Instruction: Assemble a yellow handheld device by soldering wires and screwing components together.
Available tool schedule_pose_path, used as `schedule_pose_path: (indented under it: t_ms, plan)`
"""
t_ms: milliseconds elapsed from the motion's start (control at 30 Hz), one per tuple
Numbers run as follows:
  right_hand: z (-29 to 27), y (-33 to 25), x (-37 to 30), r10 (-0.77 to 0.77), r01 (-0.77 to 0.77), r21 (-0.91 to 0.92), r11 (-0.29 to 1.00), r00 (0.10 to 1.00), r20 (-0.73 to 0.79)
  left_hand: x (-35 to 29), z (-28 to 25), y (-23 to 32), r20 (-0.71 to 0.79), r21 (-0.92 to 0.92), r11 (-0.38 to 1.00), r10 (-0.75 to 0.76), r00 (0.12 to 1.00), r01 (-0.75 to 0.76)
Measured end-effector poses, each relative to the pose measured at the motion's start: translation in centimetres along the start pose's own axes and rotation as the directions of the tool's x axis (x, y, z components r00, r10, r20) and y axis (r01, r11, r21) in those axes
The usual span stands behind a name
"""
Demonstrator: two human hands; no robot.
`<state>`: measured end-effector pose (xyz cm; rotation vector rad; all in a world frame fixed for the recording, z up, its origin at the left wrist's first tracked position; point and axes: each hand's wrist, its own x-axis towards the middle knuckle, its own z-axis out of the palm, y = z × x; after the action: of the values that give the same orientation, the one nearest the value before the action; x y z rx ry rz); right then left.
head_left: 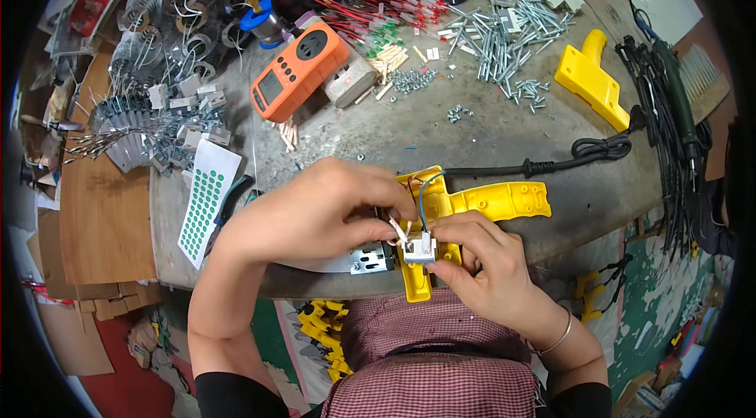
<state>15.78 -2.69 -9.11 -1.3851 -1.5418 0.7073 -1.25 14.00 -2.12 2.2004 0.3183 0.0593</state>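
Observation:
A yellow plastic handle-shaped housing half (504,199) lies open side up at the table's front edge, its ribs showing. Over it, my right hand (484,264) grips a small white rectangular block (420,249), probably a switch or terminal. My left hand (339,205) is closed, thumb and finger pinching white-sleeved wires (398,230) at the block's left end; the fingertips partly hide them. A blue wire (423,199) loops from the housing down to the block. The black power cord (488,171) enters the housing. Beside my left thumb sits a slotted metal piece (370,260).
An orange meter (299,71) leans on a grey block. Piles of screws (504,40), red wires (394,4) and small screws (413,81) lie farther back. Another yellow housing (594,79) is at right. A green-dotted sheet (209,201) lies left, black cables (657,142) hang right.

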Motion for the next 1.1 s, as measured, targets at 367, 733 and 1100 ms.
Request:
schedule_pose_path:
  t_ms: [367,733,1100]
  plan:
    - [0.0,0.0,0.1,0.019,-0.019,0.006,1.000,1.000,-0.004,-0.1,1.0,0.6,-0.086,-0.136,0.991,-0.026,0.996,0.015]
    - [0.1,0.0,0.1,0.022,-0.022,-0.005,1.000,1.000,-0.009,-0.3,1.4,0.1,-0.044,-0.298,0.949,-0.119,0.992,0.101]
    - [0.0,0.0,0.1,0.006,-0.006,0.004,1.000,1.000,-0.005,0.3,0.8,0.0,-0.011,-0.226,0.974,-0.031,0.999,0.028]
